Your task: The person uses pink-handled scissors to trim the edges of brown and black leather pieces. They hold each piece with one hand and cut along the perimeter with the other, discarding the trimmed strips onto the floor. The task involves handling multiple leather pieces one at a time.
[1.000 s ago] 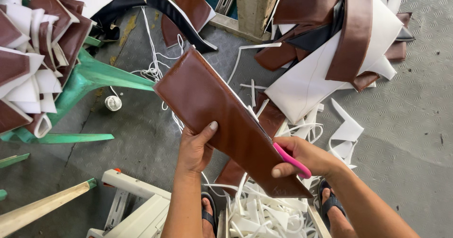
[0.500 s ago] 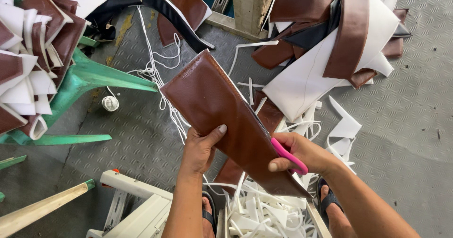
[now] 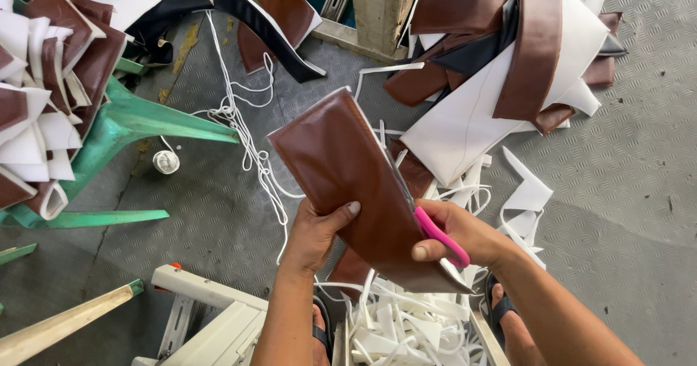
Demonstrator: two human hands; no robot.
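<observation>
A: Where is the brown leather piece [image 3: 348, 170]?

B: It is up in the air, above the grey floor [image 3: 624, 184]. It is long. Its far end points up and to the left, and its near end comes down to the right, toward the person.

A: Who holds it?

B: The left hand [image 3: 316, 232] does. Its grip is closed on the lower left edge, with the thumb lying on top of the piece.

A: And the other hand?

B: The right hand [image 3: 454, 235] is closed around the pink scissors [image 3: 439, 237]. The blades run along the right edge of the piece, pointing up toward the far end.

A: So which hand is nearer that edge?

B: The right one. The left hand is just across the piece from it.

A: What lies below?

B: White strips [image 3: 406, 330] in a heap by the feet. More brown and white pieces [image 3: 501, 83] lie farther off.
</observation>
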